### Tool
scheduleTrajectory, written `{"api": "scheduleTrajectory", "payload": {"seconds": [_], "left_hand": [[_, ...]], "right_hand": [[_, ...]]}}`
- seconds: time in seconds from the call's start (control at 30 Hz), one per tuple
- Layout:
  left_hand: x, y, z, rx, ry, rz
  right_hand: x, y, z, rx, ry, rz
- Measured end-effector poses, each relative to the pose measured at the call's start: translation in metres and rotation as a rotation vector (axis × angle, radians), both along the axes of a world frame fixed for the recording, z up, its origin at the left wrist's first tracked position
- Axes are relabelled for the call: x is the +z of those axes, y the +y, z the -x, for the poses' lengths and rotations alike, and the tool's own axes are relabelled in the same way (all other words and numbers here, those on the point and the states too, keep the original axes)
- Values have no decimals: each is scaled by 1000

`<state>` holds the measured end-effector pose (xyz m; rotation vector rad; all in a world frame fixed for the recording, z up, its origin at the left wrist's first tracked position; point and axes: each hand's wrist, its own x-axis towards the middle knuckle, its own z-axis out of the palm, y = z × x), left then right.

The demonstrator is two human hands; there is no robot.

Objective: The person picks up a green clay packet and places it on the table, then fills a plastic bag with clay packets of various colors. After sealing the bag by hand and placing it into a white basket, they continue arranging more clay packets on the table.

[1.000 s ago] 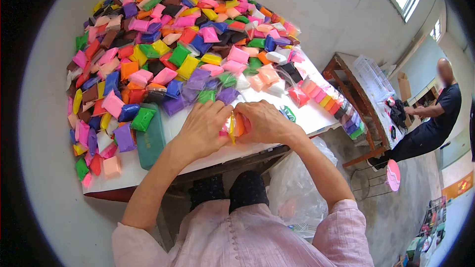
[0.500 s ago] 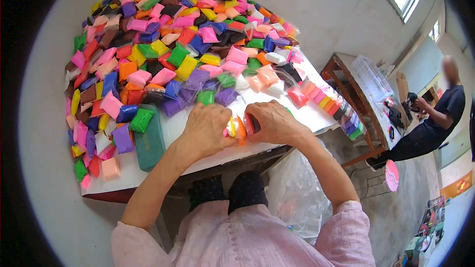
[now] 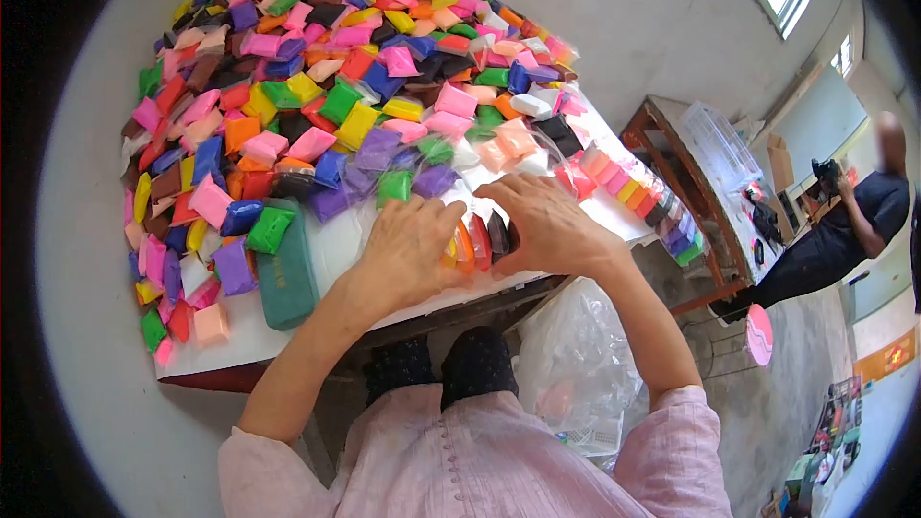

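- The left hand (image 3: 408, 245) and the right hand (image 3: 547, 225) are pressed toward each other, both closed on a short row of packets (image 3: 475, 242) standing on edge between them, so the row stays tight.
- This row sits at the near edge of the white worktop (image 3: 317, 312), just beside a green case (image 3: 283, 273).
- Behind it lies a big heap of coloured packets (image 3: 326, 77).
- A finished strip (image 3: 638, 197) lies at the right edge.
- Further right, another person (image 3: 854, 225) sits near a wooden table (image 3: 691, 173); window light comes from above.
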<state>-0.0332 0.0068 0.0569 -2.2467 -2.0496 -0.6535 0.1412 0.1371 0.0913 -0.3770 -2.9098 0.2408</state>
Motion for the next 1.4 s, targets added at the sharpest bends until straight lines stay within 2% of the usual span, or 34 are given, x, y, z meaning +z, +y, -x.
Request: {"api": "scheduleTrajectory", "payload": {"seconds": [0.13, 0.33, 0.43, 0.53, 0.67, 0.87, 0.97, 1.17, 1.4], "left_hand": [[-7, 4, -3, -16, 27, -17], [-10, 3, 3, -6, 17, 8], [-9, 4, 3, -4, 29, 24], [-11, 3, 3, -26, 11, -27], [-4, 3, -5, -52, -32, -112], [-4, 16, -20, -66, 18, -16], [-9, 19, -22, -47, 51, -78], [-11, 18, -26, -19, 64, -124], [-15, 21, -36, 9, 73, -156]], "right_hand": [[1, 3, 1, -66, -189, 53], [-3, 3, 4, -68, -246, 113], [3, 6, -2, 0, -140, 176], [14, 7, -10, -17, -99, 130], [21, 8, -10, -80, -266, 130], [0, 12, -12, -48, -59, 60], [10, 4, -9, -103, -229, 82], [10, 7, -18, 5, -77, 68], [17, 9, -9, -42, -233, 139]]}}
